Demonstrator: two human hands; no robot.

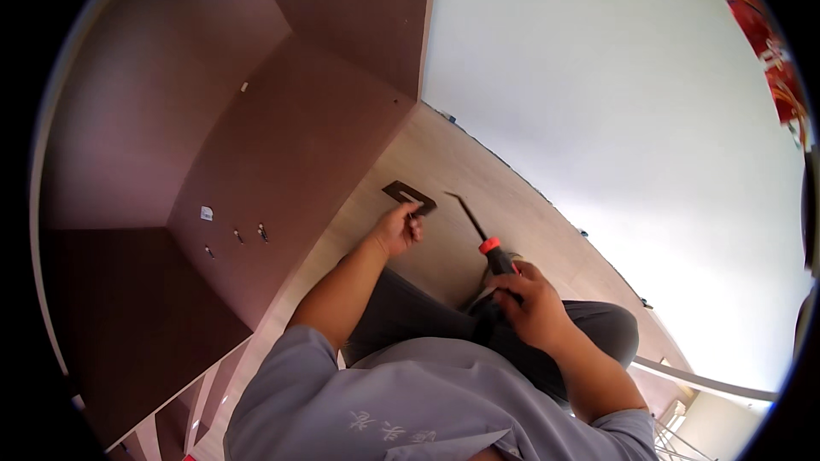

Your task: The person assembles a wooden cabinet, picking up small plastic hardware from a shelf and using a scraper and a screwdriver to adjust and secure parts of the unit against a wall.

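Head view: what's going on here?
A person sits or crouches between an open brown cabinet and a pale wall. Their right hand grips a screwdriver-like tool with a red-collared black handle. The left hand is at a dark slotted plate; whether it touches the plate is unclear. A few small parts show inside the cabinet.

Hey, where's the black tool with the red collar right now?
In the head view, just right of centre, the red-collared tool is in the person's right hand, its shaft angled up and left, right of the dark slotted plate.
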